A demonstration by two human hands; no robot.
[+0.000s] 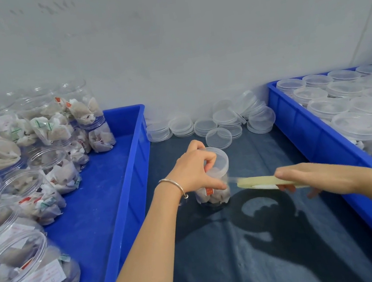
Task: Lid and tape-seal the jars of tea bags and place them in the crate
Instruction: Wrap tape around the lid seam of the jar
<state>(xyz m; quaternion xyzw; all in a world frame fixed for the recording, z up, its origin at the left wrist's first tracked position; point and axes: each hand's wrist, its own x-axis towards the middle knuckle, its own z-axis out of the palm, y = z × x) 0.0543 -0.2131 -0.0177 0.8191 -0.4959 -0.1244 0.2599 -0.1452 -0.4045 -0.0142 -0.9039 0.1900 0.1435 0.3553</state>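
Note:
A clear jar of tea bags [215, 194] with a clear lid [219, 162] stands on the dark table [255, 250] between two blue crates. My left hand [193, 168] grips it around the lid, thumb pressing a strip of clear tape against its side. My right hand [305, 178] holds a roll of tape [257, 182] to the right of the jar, with the strip stretched from roll to jar. The left crate [121, 197] holds several open jars of tea bags [43, 184]. The right crate [303, 129] holds several lidded jars [357, 124].
Stacks of loose clear lids [216, 124] lie along the wall at the back of the table. A grey wall rises right behind them. The two crates' walls flank the jar on both sides.

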